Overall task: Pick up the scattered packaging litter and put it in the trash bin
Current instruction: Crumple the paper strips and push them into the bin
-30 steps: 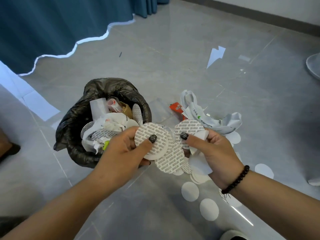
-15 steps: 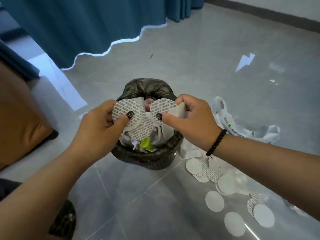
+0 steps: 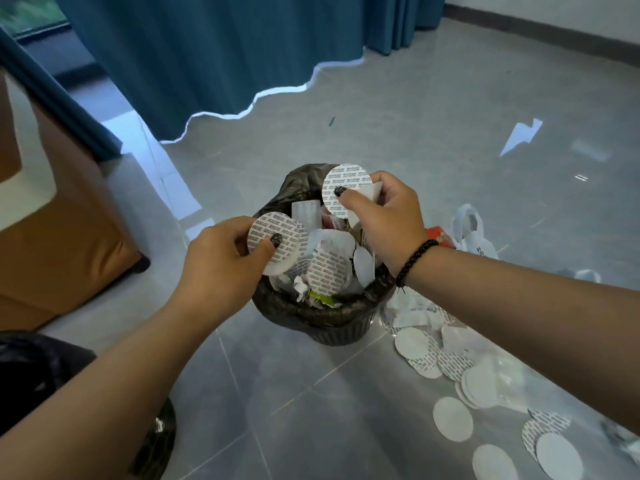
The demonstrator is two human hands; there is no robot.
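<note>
A glossy grey tiled floor (image 3: 398, 109) fills most of the frame, its thin grout lines running diagonally. Teal-blue curtains (image 3: 207, 53) hang across the upper left and top centre, and a bright strip of daylight shows under their wavy hem, mirrored on the tiles. At the upper right a white wall (image 3: 561, 5) meets the floor along a dark skirting board (image 3: 540, 32). A brown upholstered piece of furniture (image 3: 59, 237) on a dark foot stands at the left edge.
</note>
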